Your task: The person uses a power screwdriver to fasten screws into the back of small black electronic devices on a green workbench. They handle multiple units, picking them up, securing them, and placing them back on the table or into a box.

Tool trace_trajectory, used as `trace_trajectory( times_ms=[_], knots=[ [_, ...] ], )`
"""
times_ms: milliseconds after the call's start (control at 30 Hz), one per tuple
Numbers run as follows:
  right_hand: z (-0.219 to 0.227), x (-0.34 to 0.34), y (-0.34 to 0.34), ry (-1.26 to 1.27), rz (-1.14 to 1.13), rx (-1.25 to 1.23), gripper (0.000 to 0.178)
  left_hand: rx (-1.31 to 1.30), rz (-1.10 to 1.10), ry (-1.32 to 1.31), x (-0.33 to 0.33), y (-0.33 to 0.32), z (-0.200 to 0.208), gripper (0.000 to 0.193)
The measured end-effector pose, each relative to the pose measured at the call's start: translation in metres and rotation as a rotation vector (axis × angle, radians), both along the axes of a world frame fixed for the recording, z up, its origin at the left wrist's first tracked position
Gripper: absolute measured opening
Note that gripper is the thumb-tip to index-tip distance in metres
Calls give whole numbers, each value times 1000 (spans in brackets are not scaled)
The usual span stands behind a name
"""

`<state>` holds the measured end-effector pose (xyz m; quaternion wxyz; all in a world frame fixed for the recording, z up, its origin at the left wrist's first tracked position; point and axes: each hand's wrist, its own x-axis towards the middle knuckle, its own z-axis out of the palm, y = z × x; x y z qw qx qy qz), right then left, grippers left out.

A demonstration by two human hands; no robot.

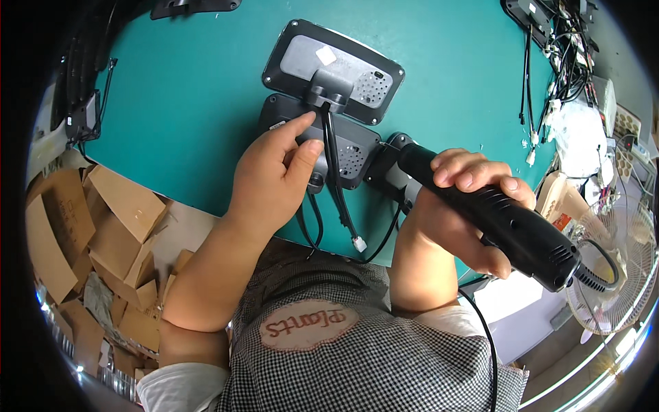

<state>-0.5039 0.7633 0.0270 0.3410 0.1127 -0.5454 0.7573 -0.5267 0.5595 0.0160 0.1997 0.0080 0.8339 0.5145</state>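
My right hand is wrapped round a black electric screwdriver whose narrower end points up and left, towards a small black-and-grey housing; its tip is hard to make out. My left hand lies over a black housing with a speaker-like hole pattern, index finger and thumb apart, its other fingers partly hidden. Just beyond, a larger black housing with a grey back panel lies face down, its bracket near my index fingertip. Black cables hang from the bracket towards me, one ending in a white plug.
The green tabletop has tangled cables with white plugs at the far right and more black parts at the left edge. Cardboard boxes stand below left. A fan stands at the right.
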Motion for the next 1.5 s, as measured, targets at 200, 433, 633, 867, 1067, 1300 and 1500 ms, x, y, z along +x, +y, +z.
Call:
trace_trajectory(
  times_ms=[200,433,633,867,1067,1300,1500],
  knots=[
    [-14,-3,2,-14,33,24,84,-31,-9,2,-2,2,1,33],
    [-17,-11,-4,3,82,113,85,-74,-38,81,0,1,-3,31],
    [-16,-12,-13,-20,60,93,83,-95,-19,137,1,4,-7,29],
    [-5,-8,5,-35,80,-166,77,412,194,-357,-5,-5,3,33],
    [40,-11,-8,-83,306,-403,83,1073,322,-620,1,-13,5,52],
    [42,-12,-32,-86,288,-441,84,1188,159,-681,8,-1,21,63],
    [28,-12,-36,-81,308,-440,85,1071,119,-616,14,2,24,61]
  ],
)
